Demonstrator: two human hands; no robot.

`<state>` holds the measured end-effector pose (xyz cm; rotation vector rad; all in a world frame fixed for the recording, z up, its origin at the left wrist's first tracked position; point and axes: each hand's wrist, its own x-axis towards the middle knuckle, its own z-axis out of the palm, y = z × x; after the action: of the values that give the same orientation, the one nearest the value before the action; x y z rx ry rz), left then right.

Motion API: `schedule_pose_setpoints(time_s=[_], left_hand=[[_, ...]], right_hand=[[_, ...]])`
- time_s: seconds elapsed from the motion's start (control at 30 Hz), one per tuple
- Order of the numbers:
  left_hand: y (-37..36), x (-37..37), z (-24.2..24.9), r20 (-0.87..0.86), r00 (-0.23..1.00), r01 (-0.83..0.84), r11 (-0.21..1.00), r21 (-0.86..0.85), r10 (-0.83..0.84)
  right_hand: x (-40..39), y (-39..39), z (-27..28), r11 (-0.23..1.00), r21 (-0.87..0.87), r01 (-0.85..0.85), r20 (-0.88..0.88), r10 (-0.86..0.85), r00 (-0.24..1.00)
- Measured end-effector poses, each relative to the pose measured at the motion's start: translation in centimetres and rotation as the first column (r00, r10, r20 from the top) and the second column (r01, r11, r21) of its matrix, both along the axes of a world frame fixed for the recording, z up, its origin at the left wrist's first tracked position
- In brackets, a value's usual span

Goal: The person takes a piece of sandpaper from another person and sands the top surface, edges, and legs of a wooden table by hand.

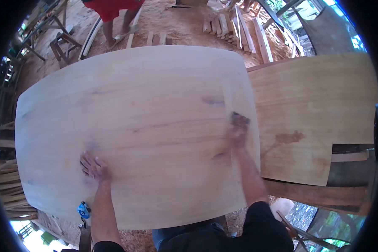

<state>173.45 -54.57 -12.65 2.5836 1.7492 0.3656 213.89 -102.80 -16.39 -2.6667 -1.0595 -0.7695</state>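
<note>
Head view: pale panel (168,96) under left hand (95,166), flat, fingers spread, empty, and right hand (238,135), blurred, can't tell opening or grip. Second board (311,96) just beside, right; stool (59,42), lumber (222,27), person (111,8) beyond.

The pale wooden panel (164,101) bears the left hand (95,166) and a blurred dark block (240,119).

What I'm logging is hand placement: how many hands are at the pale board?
2: left hand on the board, left of centre; right hand near its right edge.
</note>
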Motion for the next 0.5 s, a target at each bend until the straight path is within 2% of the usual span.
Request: schedule_pose_setpoints(time_s=[0.03, 0.07, 0.17, 0.23, 0.3, 0.33, 0.37, 0.4, 0.43, 0.47, 0.5], left_hand=[[0.0, 0.2, 0.2, 0.004, 1.0, 0.004, 1.0, -0.006, -0.004], [-0.2, 0.2, 0.5, 0.007, 1.0, 0.001, 1.0, -0.016, -0.001], [0.2, -0.1, -0.8, -0.012, 1.0, -0.009, 1.0, 0.02, 0.009], [0.4, -0.7, -0.9, -0.027, 0.999, -0.017, 0.999, 0.037, 0.018], [-0.1, -0.2, -0.3, -0.016, 1.0, -0.02, 1.0, 0.024, 0.02], [0.1, -0.3, -0.3, -0.011, 1.0, -0.012, 1.0, 0.023, 0.012], [0.1, -0.3, -0.3, -0.003, 1.0, -0.006, 1.0, 0.024, 0.006], [0.0, -0.3, -0.3, 0.01, 1.0, -0.001, 1.0, 0.027, 0.001], [0.1, -0.7, -0.5, 0.024, 1.0, 0.015, 1.0, 0.025, -0.016], [0.4, -1.1, -1.0, 0.04, 0.999, 0.033, 0.999, 0.027, -0.034], [1.1, -1.2, -1.3, 0.057, 0.997, 0.057, 0.998, 0.032, -0.058]], right_hand=[[1.4, -4.1, 0.7, 0.967, -0.111, 0.231, -0.215, -0.25, 0.944], [1.7, -5.6, 2.0, 0.872, -0.267, 0.41, -0.383, -0.486, 0.785], [0.4, -1.3, -0.1, 0.72, -0.303, 0.624, -0.224, -0.691, 0.688], [-5.6, 6.3, -1.2, 0.921, -0.165, 0.354, -0.157, -0.378, 0.912], [-13.6, 17.8, 0.0, 0.994, -0.05, 0.095, -0.376, -0.107, 0.921], [-17.4, 23.4, 0.8, 0.998, 0.04, -0.05, -0.466, 0.063, 0.882], [-21.0, 29.4, 1.9, 0.991, 0.002, -0.133, -0.659, 0.101, 0.745], [-24.2, 33.2, 4.2, 0.935, 0.257, -0.246, -0.651, 0.355, 0.671], [-26.7, 36.7, 2.4, 0.736, 0.641, -0.218, -0.625, 0.666, 0.407], [-28.0, 39.1, 4.6, 0.789, 0.426, -0.443, -0.692, 0.599, 0.403], [-28.3, 40.5, 7.3, 0.76, 0.174, -0.627, -0.741, 0.52, 0.425]])
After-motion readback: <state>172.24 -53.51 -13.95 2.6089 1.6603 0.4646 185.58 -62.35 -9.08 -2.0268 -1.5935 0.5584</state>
